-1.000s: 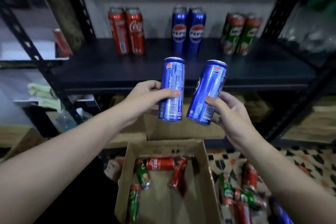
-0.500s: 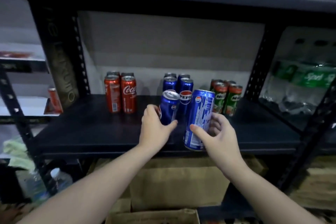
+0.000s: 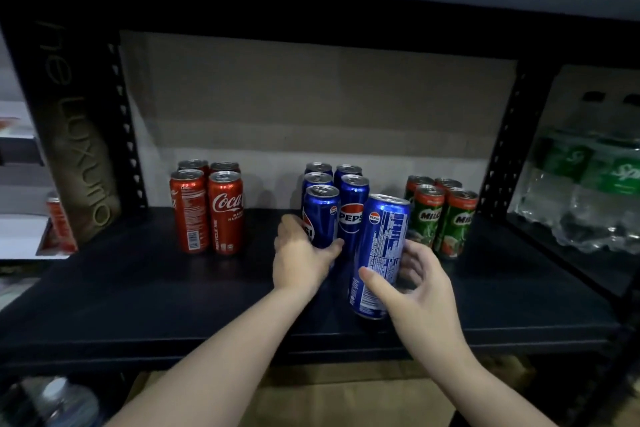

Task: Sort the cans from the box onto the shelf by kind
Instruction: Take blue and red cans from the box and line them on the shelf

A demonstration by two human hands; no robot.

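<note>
Shelf (image 3: 138, 288), frame centre: four Coca-Cola cans (image 3: 207, 211), four Milo cans (image 3: 443, 215), six Pepsi cans (image 3: 349, 208); left hand (image 3: 299, 260) and right hand (image 3: 415, 291) each grip one.

A dark shelf (image 3: 145, 291) spans the middle of the frame. Four red cans (image 3: 206, 208) stand upright in a block at centre left. Blue cans (image 3: 349, 198) cluster at the centre in two rows. Four green cans (image 3: 443, 215) stand at centre right. At the front of the blue group, one blue can (image 3: 320, 215) stands upright and another (image 3: 379, 253) tilts; whether its base touches the shelf is unclear.
</note>
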